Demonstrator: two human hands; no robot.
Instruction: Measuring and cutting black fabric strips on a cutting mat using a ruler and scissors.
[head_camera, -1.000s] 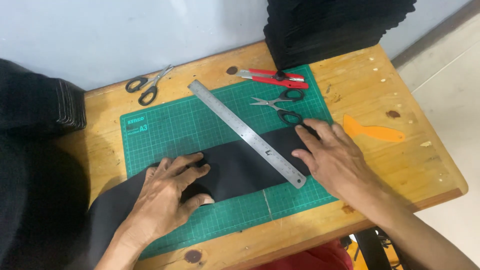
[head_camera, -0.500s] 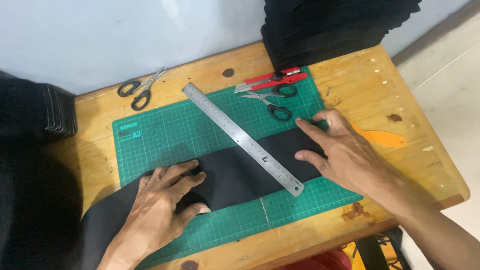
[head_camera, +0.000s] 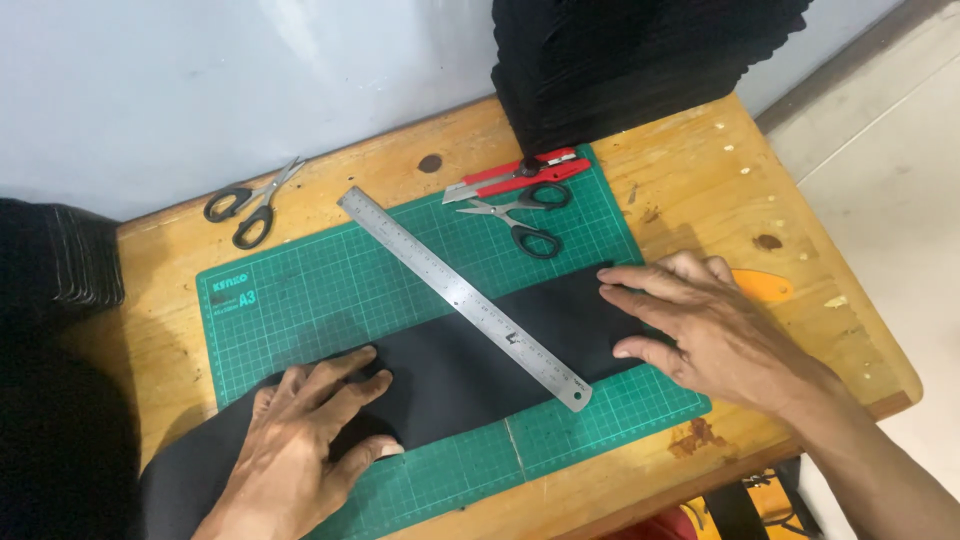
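Observation:
A long strip of black fabric (head_camera: 470, 375) lies across a green cutting mat (head_camera: 330, 290) on a wooden table. My left hand (head_camera: 300, 450) presses flat on the strip's left part, fingers spread. My right hand (head_camera: 710, 335) rests flat on the strip's right end, fingers apart. A steel ruler (head_camera: 465, 297) lies diagonally over the mat and across the fabric between my hands. Neither hand holds anything.
A red utility knife (head_camera: 515, 175) and small black-handled scissors (head_camera: 520, 222) lie at the mat's far edge. Larger scissors (head_camera: 250, 205) sit on the table's far left. A tall stack of black pieces (head_camera: 620, 60) stands at the back. Another black stack (head_camera: 55, 265) is left. An orange object (head_camera: 762, 287) lies behind my right hand.
My right hand has slid rightward along the fabric to its end, smoothing it. My left hand stayed pressed on the left part. The view shifted slightly.

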